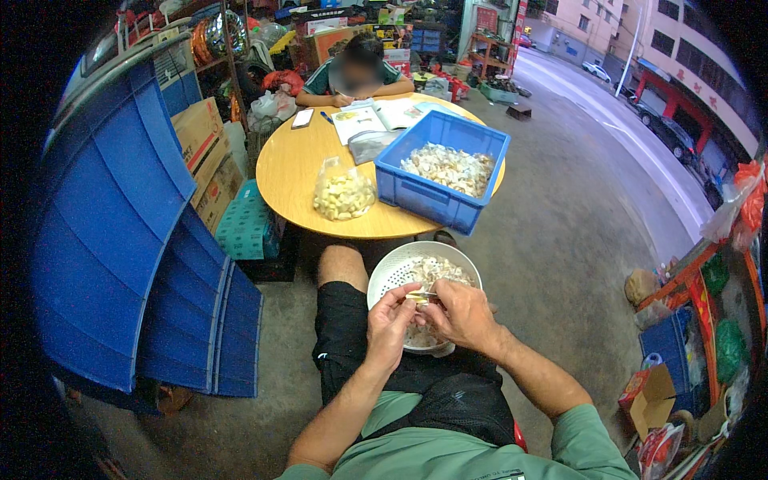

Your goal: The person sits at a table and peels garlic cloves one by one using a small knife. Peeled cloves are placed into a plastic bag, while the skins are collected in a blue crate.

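Observation:
Over a white colander (386,276) on my lap, my two hands meet. My left hand (390,324) pinches a pale yellow garlic clove (417,298). My right hand (464,314) is closed on a thin metallic blade, seemingly a small knife (430,294), against the clove; its handle is hidden in my fingers. Inside the colander lie whitish garlic cloves and skins (436,270). Beyond, on the round table, stand a clear plastic bag of peeled garlic cloves (344,195) and a blue crate (424,196) holding unpeeled garlic and loose skins (450,168).
The round wooden table (288,172) also carries an open book (356,120), a phone (302,119) and a pen. Another person (356,76) leans on its far side, writing. Blue panels (112,224) stand at left, cardboard boxes (198,136) behind them. A shelf (704,312) is at right.

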The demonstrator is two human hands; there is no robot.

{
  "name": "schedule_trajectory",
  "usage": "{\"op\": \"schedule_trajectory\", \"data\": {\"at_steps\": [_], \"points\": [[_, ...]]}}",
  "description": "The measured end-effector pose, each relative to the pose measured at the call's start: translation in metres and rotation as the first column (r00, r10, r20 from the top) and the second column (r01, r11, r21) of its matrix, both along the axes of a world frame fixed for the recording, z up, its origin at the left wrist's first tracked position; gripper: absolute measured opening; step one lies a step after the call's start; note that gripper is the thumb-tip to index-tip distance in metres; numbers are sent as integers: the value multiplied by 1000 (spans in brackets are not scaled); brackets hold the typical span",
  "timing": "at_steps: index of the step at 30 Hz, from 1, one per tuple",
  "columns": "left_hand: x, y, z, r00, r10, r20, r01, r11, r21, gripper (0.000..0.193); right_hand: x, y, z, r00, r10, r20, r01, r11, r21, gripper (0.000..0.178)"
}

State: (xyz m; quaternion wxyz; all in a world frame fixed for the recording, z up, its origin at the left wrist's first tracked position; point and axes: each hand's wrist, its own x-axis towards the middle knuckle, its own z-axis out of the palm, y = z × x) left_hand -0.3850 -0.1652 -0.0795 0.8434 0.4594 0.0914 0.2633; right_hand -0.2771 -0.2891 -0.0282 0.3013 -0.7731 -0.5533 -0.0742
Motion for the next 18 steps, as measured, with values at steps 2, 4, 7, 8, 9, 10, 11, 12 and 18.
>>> {"op": "schedule_trajectory", "data": {"at_steps": [2,4,7,8,9,10,11,12,18], "points": [[1,0,-2,1000,21,-3,-21,999,28,26,1,-1,2,1000,7,20,-7,1000,-6,27],[2,-1,-3,999,39,-8,-39,998,48,25,3,-3,0,998,29,51,-30,999,19,27],[3,-3,-2,997,75,-21,-71,987,147,23,4,-3,-2,997,46,60,-49,997,55,27],[3,-4,-1,997,80,-14,-77,986,150,23,5,-3,-2,997,49,57,-53,996,68,27],[2,-4,-1,996,85,-8,-83,985,153,22,4,-3,-2,998,42,53,-46,996,79,27],[2,-5,0,996,89,-1,-88,984,155,22,4,-2,-1,998,35,50,-40,995,90,27],[2,-5,0,996,92,1,-91,984,155,22,4,-2,-1,999,28,46,-33,994,101,27],[2,-5,1,996,94,3,-93,983,156,22,4,-2,0,998,30,46,-34,995,98,27],[2,-7,2,994,108,-5,-106,981,159,21,7,-4,-1,998,43,42,-47,996,80,27]]}}
